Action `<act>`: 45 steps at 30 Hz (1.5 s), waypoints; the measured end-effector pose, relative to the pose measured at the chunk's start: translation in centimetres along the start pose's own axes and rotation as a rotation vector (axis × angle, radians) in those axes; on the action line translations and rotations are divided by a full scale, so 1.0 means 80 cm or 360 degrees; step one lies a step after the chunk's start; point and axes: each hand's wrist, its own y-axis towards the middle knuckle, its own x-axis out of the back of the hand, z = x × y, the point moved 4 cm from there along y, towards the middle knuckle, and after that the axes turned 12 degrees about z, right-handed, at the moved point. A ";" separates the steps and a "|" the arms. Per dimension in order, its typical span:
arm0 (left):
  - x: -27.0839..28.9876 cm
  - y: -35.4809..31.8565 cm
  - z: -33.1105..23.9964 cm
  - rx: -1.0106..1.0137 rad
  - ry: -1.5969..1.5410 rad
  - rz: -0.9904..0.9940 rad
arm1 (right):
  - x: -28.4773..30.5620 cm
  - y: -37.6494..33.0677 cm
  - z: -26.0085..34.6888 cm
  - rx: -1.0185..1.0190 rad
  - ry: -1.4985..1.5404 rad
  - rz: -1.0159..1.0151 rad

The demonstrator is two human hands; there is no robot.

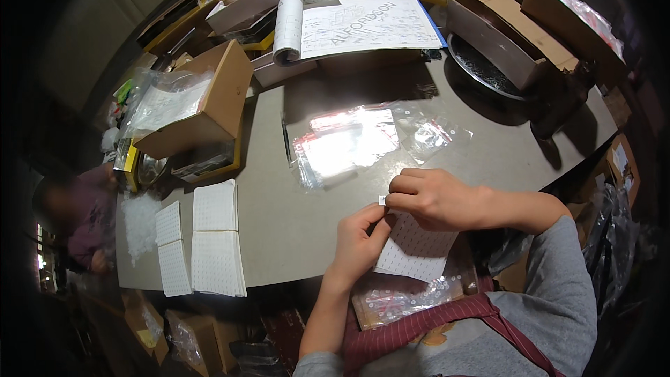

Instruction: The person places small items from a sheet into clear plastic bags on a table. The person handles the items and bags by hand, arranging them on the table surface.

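My left hand (359,239) is closed at the upper left corner of a white sheet of small printed labels (419,248), its thumb and forefinger pinched together. Just above it, my right hand (440,199) is curled, with its fingertips at a small white label (382,200) that sticks out to their left. The two hands' fingertips almost meet there. Part of the sheet's top lies hidden under my right hand. Below the sheet, clear bags of small round parts (412,299) rest on a piece of cardboard (365,313) at my lap.
Clear zip bags (349,143) lie mid-table, with small parts in bags (429,136) beside them. Banded label stacks (215,237) sit at the left, near a cardboard box (227,98). A printed pad (363,28) and a round black tray (488,70) stand behind. Another person (91,213) is at far left.
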 end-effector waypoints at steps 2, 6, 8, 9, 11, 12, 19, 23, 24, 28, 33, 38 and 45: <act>-0.003 0.000 -0.004 0.0052 -0.0047 -0.0014 | 0.012 -0.005 -0.005 0.0011 0.0174 0.0024; -0.005 -0.001 -0.002 0.0219 -0.0123 -0.0026 | 0.061 -0.009 -0.051 -0.0262 0.0674 -0.0087; -0.005 0.000 -0.003 0.0206 -0.0109 -0.0040 | 0.068 -0.011 -0.096 -0.0697 0.0903 0.0155; -0.005 0.001 -0.003 0.0202 -0.0102 -0.0046 | 0.070 -0.009 -0.109 -0.0823 0.0945 0.0262; -0.003 0.003 -0.010 0.0233 -0.0060 -0.0057 | 0.067 -0.009 -0.126 -0.1016 0.0945 0.0378; -0.002 0.003 -0.013 0.0248 -0.0039 -0.0063 | 0.063 -0.011 -0.134 -0.1090 0.0911 0.0392; -0.001 0.000 -0.010 0.0219 -0.0074 -0.0099 | 0.043 -0.016 -0.168 -0.1080 0.0468 0.0285; -0.002 0.001 -0.011 0.0219 -0.0105 -0.0117 | 0.039 -0.016 -0.169 -0.0972 0.0171 0.0294; -0.002 0.002 -0.010 0.0228 -0.0127 -0.0121 | 0.045 -0.017 -0.163 -0.0989 0.0206 0.0400; -0.001 0.001 -0.011 0.0165 -0.0038 -0.0110 | 0.060 0.010 -0.158 -0.0937 0.0637 0.0348; 0.000 0.002 -0.004 0.0138 -0.0096 -0.0090 | 0.064 0.048 -0.207 -0.0643 0.0468 0.0227; -0.001 0.002 -0.010 0.0098 -0.0037 -0.0081 | 0.050 0.064 -0.201 -0.0456 -0.0182 0.0223; -0.001 0.001 -0.008 0.0079 0.0048 -0.0096 | 0.064 0.052 -0.219 -0.0837 -0.0357 0.0035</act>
